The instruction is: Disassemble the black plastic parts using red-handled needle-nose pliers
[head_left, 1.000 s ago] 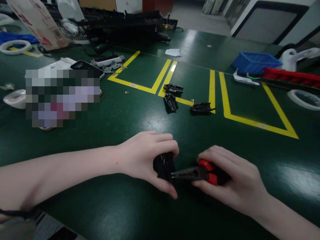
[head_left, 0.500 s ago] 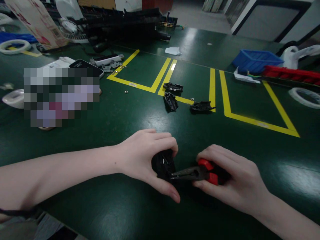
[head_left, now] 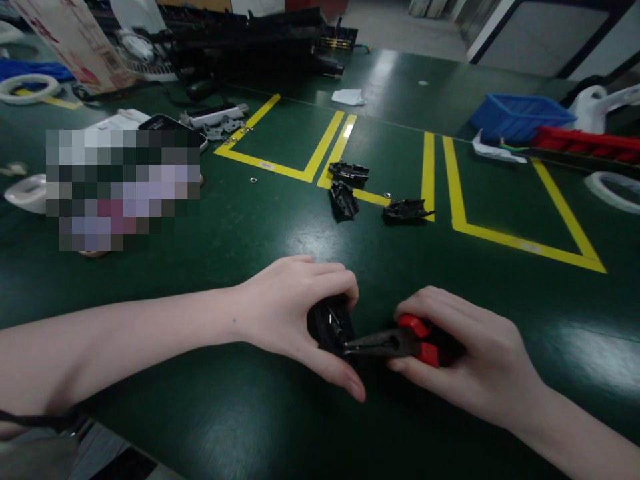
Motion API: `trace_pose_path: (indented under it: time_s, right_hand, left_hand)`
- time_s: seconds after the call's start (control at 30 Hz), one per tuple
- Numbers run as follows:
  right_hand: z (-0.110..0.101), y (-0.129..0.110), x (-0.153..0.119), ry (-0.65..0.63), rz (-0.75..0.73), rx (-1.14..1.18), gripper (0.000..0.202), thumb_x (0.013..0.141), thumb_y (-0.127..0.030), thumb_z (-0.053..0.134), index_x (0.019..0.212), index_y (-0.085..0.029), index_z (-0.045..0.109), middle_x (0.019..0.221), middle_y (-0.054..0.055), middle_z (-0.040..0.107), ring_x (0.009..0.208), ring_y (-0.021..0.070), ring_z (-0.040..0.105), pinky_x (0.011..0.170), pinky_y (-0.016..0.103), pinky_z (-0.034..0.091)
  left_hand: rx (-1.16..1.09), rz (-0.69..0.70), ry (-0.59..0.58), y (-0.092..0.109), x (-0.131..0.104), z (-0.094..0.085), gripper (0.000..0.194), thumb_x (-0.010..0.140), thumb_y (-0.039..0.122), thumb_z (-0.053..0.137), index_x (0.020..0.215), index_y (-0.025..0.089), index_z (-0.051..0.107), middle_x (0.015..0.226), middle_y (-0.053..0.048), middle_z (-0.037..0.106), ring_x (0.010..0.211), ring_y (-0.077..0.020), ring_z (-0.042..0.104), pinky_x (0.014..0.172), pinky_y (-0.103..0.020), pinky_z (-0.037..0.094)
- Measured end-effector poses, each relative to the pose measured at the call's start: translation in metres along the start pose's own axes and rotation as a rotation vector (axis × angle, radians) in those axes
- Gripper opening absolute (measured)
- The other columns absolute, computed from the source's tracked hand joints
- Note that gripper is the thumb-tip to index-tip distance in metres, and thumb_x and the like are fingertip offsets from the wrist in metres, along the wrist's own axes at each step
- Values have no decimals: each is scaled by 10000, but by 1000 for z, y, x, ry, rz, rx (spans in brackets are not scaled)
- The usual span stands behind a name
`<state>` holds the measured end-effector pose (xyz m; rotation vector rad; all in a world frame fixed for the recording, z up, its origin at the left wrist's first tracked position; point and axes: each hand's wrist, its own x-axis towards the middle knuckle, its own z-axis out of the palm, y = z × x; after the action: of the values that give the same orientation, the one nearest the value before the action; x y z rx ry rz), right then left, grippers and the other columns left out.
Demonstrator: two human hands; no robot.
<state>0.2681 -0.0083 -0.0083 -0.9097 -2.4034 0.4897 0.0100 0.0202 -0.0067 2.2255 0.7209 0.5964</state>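
Note:
My left hand (head_left: 295,313) holds a black plastic part (head_left: 331,323) low over the green table (head_left: 225,413), its fingers behind the part and its thumb along the near side. In my right hand (head_left: 470,360) is a pair of pliers (head_left: 417,340) with red handles, pointing left. The plier tips touch or almost touch the right edge of the held part; whether they grip anything is too small to tell. Beyond my hands lie more black parts: one at the back (head_left: 349,172), one in front of it (head_left: 345,200) and one to the right (head_left: 407,210).
Yellow tape (head_left: 530,247) marks areas on the table. Two small metal rings (head_left: 253,180) lie near it. A phone (head_left: 173,130) and a blurred patch are at the left, a blue bin (head_left: 520,117) and red strip (head_left: 585,143) at the right. Large black parts (head_left: 250,50) stand behind.
The view has shifted slightly. Both hands keep nearly the same pose, with the black part and the pliers still held together.

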Motion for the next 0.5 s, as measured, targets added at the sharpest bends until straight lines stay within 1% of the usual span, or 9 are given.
trace_pose_path:
  time_s: [0.17, 0.3, 0.4, 0.5]
  right_hand:
    - [0, 0, -1, 2, 22, -15, 278, 912, -485, 636, 964, -220, 569, 776, 11, 581, 627, 137, 546, 511, 269, 408]
    - [0, -1, -1, 8, 45, -18, 291, 914, -506, 623, 954, -223, 569, 775, 13, 585, 632, 142, 551, 524, 283, 411]
    - [0, -1, -1, 15, 38, -16, 284, 909, -494, 634, 955, -220, 572, 770, 8, 589, 628, 135, 551, 524, 276, 411]
    - [0, 0, 0, -4, 0, -20, 269, 908, -470, 644, 958, -217, 568, 762, 9, 588, 622, 135, 551, 518, 273, 418]
  left_hand:
    - [-47, 15, 31, 0, -1, -1, 618, 676, 756, 727, 846, 182, 570, 772, 34, 579, 653, -105, 493, 621, -247, 343]
    - [-67, 18, 45, 1, -1, -2, 624, 673, 760, 727, 855, 183, 573, 766, 33, 578, 654, -106, 494, 615, -244, 352]
    - [-67, 17, 45, 0, -1, -2, 632, 663, 770, 726, 853, 186, 574, 762, 32, 579, 648, -108, 494, 614, -246, 353]
    - [-61, 13, 43, 0, -1, -1, 634, 661, 778, 719, 843, 189, 570, 763, 26, 585, 649, -114, 497, 614, -252, 349]
